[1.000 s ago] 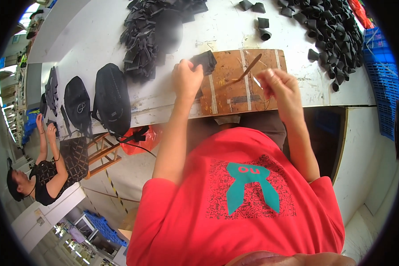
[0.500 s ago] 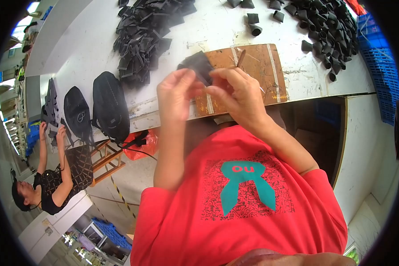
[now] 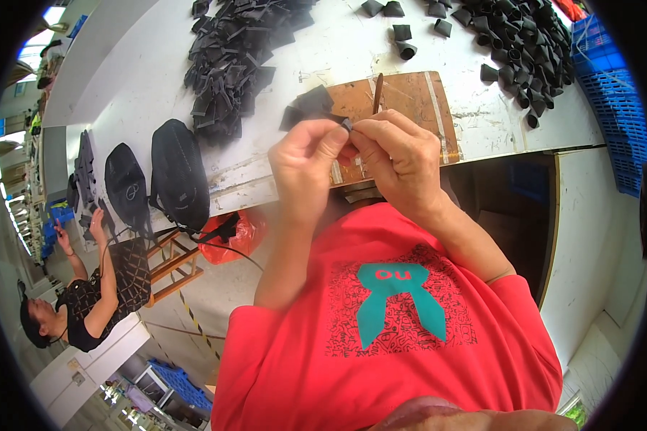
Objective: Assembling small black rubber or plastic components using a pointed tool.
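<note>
I keep my left hand [image 3: 305, 169] and right hand [image 3: 399, 154] pinched together on the small black folded fabric piece [image 3: 310, 108], above the brown wooden board [image 3: 410, 100] at the worktop's near edge, creasing firmly.

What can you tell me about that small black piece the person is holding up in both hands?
The black piece is a small, flat, dark scrap that looks like stiff fabric or thin leather, matte and folded or creased into angular flaps. It is lifted above the wooden board, not resting on it. The left hand and the right hand pinch it together at its lower right corner, fingertips meeting there, while the rest sticks up and to the left, free of anything else. Its finer details are too small to tell.
</note>
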Available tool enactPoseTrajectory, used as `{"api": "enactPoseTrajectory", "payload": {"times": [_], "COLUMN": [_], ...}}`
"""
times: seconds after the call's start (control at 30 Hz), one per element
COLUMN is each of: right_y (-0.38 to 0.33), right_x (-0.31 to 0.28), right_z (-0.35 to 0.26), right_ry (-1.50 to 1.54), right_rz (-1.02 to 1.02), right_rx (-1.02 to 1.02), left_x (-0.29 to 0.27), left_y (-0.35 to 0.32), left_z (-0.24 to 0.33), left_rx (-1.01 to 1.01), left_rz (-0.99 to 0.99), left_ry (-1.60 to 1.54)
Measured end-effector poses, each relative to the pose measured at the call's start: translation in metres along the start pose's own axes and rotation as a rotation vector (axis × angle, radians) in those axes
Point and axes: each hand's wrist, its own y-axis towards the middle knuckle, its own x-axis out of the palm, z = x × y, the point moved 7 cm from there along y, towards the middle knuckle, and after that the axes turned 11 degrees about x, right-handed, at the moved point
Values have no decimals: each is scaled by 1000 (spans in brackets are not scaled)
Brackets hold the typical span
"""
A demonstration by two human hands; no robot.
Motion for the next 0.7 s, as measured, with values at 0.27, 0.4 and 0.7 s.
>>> {"api": "enactPoseTrajectory", "payload": {"times": [0.27,0.4,0.7], "right_y": [0,6,5], "right_x": [-4,-11,-10], "right_z": [-6,17,-4], "right_ry": [-353,-83,-267], "right_rz": [112,27,34], "right_rx": [-213,106,-140], "left_x": [12,12,29], "left_y": [-4,2,-8], "left_z": [14,15,37], "left_rx": [425,331,616], "left_rz": [179,41,-7], "left_ry": [443,360,756]}}
